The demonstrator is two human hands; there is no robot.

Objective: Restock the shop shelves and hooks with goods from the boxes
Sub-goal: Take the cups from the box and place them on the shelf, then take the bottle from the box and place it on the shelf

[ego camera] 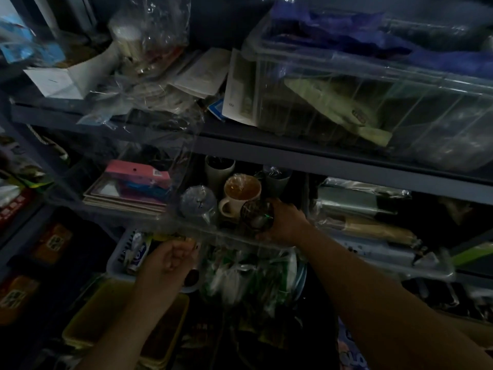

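Our right hand (284,222) clamps a dark glass (257,215) beside the mug (238,194) (left hand (166,259) pinching plastic); crowding risks a knock.

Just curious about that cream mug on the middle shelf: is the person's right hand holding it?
No, the right hand grips a dark patterned cup just beside the cream mug.
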